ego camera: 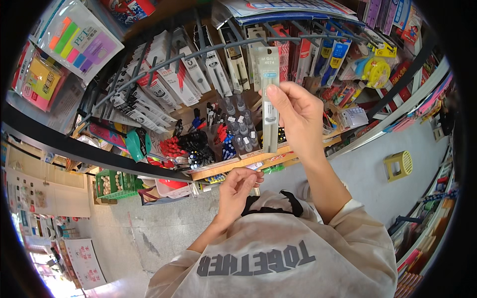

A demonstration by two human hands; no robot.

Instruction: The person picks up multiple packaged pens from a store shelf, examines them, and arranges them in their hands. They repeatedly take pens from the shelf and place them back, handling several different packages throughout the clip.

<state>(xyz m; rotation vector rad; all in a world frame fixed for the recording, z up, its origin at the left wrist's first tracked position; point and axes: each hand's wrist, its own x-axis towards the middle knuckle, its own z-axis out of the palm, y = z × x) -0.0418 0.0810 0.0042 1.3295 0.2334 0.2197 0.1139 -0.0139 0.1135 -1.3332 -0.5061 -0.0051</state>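
Observation:
Between the thumb and fingers of my right hand (300, 115) is a slim, clear-fronted stationery packet (271, 134), held upright in front of the rack. It has a hang hole at its top and bears printing. What lies inside is hard to make out, possibly a pen refill. My left hand (238, 190) hovers lower, in front of my chest, with loosely curled fingers and nothing visible in them. Behind the packet, similar refill packets (216, 70) hang in rows from the metal hooks of a grey rail (179, 57). Clear tubes or bottles (243, 126) stand below them.
A wooden shelf edge (223, 165) fronts bins of black pens (195, 145) and red pens (172, 148). Packs of index tabs (76, 44) hang at left. A green crate (117, 183) and a yellow stool (398, 165) stand on the floor. More shelving (421, 231) lines the right.

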